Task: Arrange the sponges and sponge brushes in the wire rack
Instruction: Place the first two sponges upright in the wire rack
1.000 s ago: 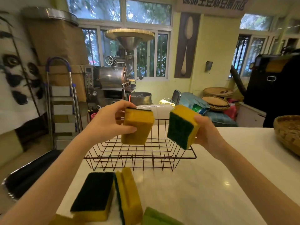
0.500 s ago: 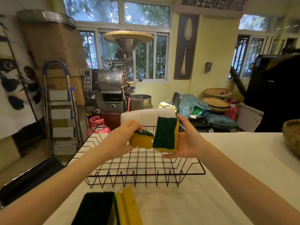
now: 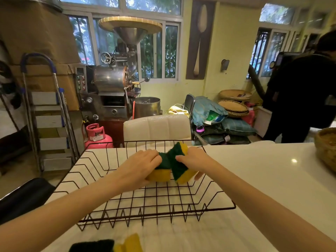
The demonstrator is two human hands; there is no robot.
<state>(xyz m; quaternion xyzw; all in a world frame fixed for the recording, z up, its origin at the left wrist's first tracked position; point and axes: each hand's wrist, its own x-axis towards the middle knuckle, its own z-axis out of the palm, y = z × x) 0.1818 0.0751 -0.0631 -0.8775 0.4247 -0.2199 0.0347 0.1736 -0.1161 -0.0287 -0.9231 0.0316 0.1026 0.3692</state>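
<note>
A black wire rack (image 3: pixel 214 208) stands on the white counter in front of me. My left hand (image 3: pixel 138 166) holds a yellow sponge with a dark green scrub side (image 3: pixel 161 174) low inside the rack, lying flat. Beside it, my right hand (image 3: pixel 195 160) holds a second yellow-and-green sponge (image 3: pixel 179 166) tilted on edge, touching the first one. Both sponges sit toward the rack's far middle. Two more sponges (image 3: pixel 109 247) lie on the counter at the bottom edge of the view, partly cut off.
A woven basket (image 3: pixel 325 150) sits on the counter at the far right. A white chair back (image 3: pixel 157 127) stands just behind the rack. A person in dark clothes (image 3: pixel 298 99) stands at the right, beyond the counter. A black seat (image 3: pixel 23 197) is at the left.
Both hands have lowered the two sponges from above the rack down into it, side by side. My view has moved forward, so the counter sponges slid to the bottom edge.
</note>
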